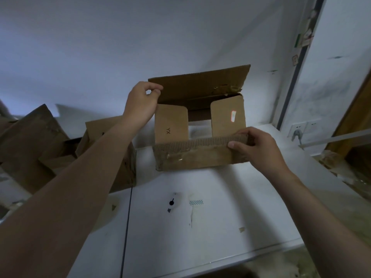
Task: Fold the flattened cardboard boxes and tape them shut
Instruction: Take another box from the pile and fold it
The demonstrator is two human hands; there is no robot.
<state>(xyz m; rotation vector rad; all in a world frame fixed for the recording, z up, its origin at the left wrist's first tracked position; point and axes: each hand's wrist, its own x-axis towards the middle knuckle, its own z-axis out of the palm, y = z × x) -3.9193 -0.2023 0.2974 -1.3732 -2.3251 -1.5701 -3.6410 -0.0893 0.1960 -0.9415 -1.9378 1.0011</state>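
From the head camera, a brown corrugated cardboard box (198, 157) stands open-topped on the far middle of a white table (180, 247), close to a pale wall. Its two short end flaps are folded inward and lie nearly level over the opening, with a gap between them: the left end flap (170, 123) bears the letters "YX", and the right end flap (227, 117) shows a small bright patch. The long far flap (200, 85) stands upright, and the left hand (140, 105) pinches its left corner between thumb and forefinger. The long near flap (192, 153), its upper edge torn to bare corrugation, tilts toward the person; the right hand (261, 149) grips its right end, fingers curled over the edge and thumb on the outer face. On the table nearer the person lie a small white tool with a black knob (173, 202) and, just beside it, a short blue-patterned strip of tape (196, 202). More brown cardboard boxes (40, 141) are heaped at the left.
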